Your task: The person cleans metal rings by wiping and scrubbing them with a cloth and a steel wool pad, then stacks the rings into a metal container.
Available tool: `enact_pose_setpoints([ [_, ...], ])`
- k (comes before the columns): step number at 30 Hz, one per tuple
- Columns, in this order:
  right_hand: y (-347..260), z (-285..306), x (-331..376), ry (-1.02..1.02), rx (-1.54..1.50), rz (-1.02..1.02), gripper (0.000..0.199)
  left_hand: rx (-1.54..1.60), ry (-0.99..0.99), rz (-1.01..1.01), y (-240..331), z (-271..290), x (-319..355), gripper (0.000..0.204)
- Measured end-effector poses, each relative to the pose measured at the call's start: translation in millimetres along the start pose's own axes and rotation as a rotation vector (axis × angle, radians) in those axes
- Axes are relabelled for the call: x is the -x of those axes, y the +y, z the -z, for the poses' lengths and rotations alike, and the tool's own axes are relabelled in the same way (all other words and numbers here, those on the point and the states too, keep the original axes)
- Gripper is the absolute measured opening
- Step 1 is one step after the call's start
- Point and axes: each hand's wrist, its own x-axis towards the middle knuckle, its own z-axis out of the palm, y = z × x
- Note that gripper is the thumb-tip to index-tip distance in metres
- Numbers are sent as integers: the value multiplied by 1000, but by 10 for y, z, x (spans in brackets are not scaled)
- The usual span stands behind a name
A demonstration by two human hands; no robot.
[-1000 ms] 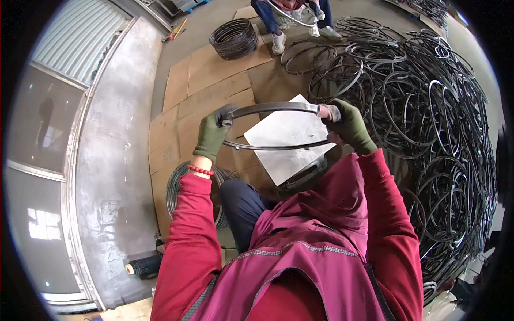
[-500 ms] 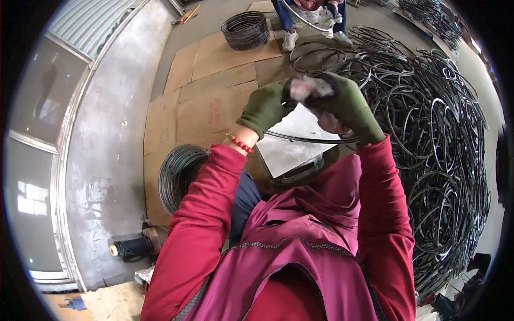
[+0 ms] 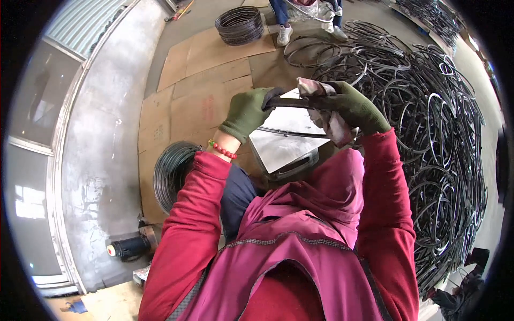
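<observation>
Above the pale sheet [image 3: 278, 144] on the cardboard-covered floor [image 3: 203, 107], you grip one dark ring [image 3: 286, 102] in your closed left hand [image 3: 247, 111] while your right hand [image 3: 350, 104] clamps a rag [image 3: 326, 115] on it, the tangled ring heap [image 3: 428, 144] beside you seemingly yet to do.

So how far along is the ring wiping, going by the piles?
Likely done: a neat stack of rings by the left elbow, another farther off. In hand: left hand holds one ring; right hand grips a rag around it. Left: the big tangled heap, seemingly most of them.
</observation>
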Motion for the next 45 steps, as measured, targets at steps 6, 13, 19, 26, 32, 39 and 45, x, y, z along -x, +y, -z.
enact_pose_setpoints([
  [6,39,161,340,435,-154,216,31,77,-1,42,-42,87,39,34],
  [13,-28,-59,295,403,937,215,57,10,35,48,-49,-23,50,31],
  [19,-61,-195,88,429,1042,306,30,12,-17,188,32,138,-55,48],
  [26,-247,-597,-228,483,1045,445,15,63,-46,181,202,163,-193,45],
  [32,549,-85,-26,443,617,404,39,69,78,149,-424,331,99,26],
  [39,417,-247,-173,533,690,342,46,-126,-16,248,-365,358,105,29],
  [45,-275,-657,-384,458,1108,447,11,-141,59,81,-69,273,-121,15],
])
